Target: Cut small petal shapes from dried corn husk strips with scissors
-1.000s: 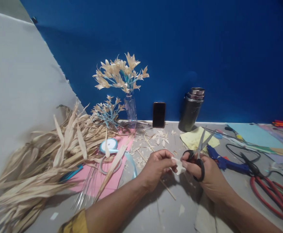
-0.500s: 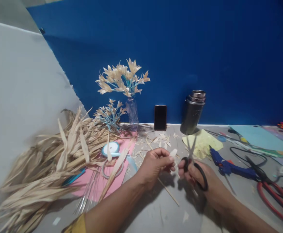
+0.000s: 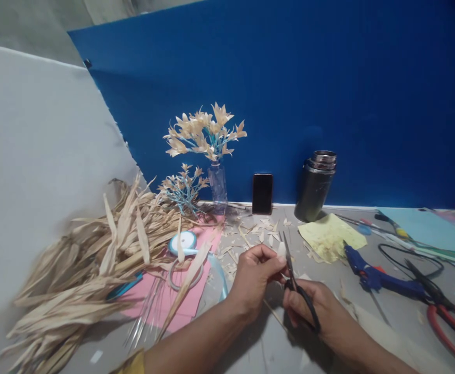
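Between the thumb and fingers of my left hand [image 3: 255, 275] is a small pale piece of corn husk [image 3: 281, 250], its tip pointing up. My right hand [image 3: 315, 306] grips black-handled scissors [image 3: 290, 267], fingers in the loops. The blades point up, slightly parted, right beside the husk piece; whether they touch it I cannot tell. Small husk cuttings [image 3: 264, 227] lie scattered on the table behind my hands. A thin stick [image 3: 273, 312] lies on the table below them.
At left are dried corn husks [image 3: 71, 280], pink paper [image 3: 184, 306] and a ribbon roll [image 3: 183, 241]. Husk flowers [image 3: 200, 130] in a bottle, a phone [image 3: 262, 194] and a flask [image 3: 316, 187] line the back. Yellow paper [image 3: 331, 236], a blue glue gun [image 3: 379, 275] and red-handled scissors [image 3: 451, 317] lie right.
My right hand has brought the scissors left and up against the husk piece. The blades have narrowed from a wide spread. The whole view has shifted slightly.
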`<state>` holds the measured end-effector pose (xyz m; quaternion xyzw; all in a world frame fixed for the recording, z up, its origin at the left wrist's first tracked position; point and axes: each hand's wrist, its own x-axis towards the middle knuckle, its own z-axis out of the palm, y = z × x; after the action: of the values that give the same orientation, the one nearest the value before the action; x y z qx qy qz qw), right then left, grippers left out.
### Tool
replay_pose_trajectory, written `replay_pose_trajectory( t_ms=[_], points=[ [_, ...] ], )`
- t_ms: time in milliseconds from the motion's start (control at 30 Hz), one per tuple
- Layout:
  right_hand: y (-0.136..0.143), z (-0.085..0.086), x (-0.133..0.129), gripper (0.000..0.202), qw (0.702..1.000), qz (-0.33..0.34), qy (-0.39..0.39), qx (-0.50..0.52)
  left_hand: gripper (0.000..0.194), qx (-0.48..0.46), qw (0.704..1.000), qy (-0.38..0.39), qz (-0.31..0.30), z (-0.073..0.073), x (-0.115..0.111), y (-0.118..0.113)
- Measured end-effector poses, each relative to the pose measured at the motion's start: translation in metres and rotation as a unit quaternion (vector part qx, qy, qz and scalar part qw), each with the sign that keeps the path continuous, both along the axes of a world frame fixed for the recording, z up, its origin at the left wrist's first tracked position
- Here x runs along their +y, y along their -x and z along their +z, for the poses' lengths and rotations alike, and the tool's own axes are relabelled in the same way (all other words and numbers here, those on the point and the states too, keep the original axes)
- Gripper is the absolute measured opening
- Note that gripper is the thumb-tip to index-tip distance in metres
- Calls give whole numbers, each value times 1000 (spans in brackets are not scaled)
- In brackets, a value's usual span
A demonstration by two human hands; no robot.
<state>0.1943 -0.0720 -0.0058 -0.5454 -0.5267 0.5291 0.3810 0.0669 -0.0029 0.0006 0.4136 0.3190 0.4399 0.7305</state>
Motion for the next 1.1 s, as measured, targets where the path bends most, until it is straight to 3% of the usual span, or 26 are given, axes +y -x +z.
replay_pose_trajectory(
  t_ms=[200, 533, 667, 800, 867, 1000, 1100],
  points=[
    [0, -3, 1, 54, 1000, -5, 12, 14, 20, 26, 999, -26, 0, 2, 2, 3],
    [-1, 0, -2, 45, 999, -21, 14, -48, 19, 32, 999, -41, -15, 8, 2, 4],
    [-9, -4, 0, 45, 996, -57, -2, -65, 23, 22, 999, -22, -17, 8, 2, 5],
    [-20, 5, 2, 28, 986, -163, -30, -34, 20, 51, 997, -8, -61, 7, 1, 5],
    [-25, 11, 2, 29, 978, -200, -48, -23, 17, 74, 993, -20, -87, 6, -1, 5],
    [-29, 17, 0, 27, 982, -180, -62, -18, 18, 79, 988, -10, -135, 4, -3, 5],
    [-27, 14, 0, 24, 981, -181, -68, 3, 23, 22, 984, 42, -170, 2, -3, 4]
  ],
)
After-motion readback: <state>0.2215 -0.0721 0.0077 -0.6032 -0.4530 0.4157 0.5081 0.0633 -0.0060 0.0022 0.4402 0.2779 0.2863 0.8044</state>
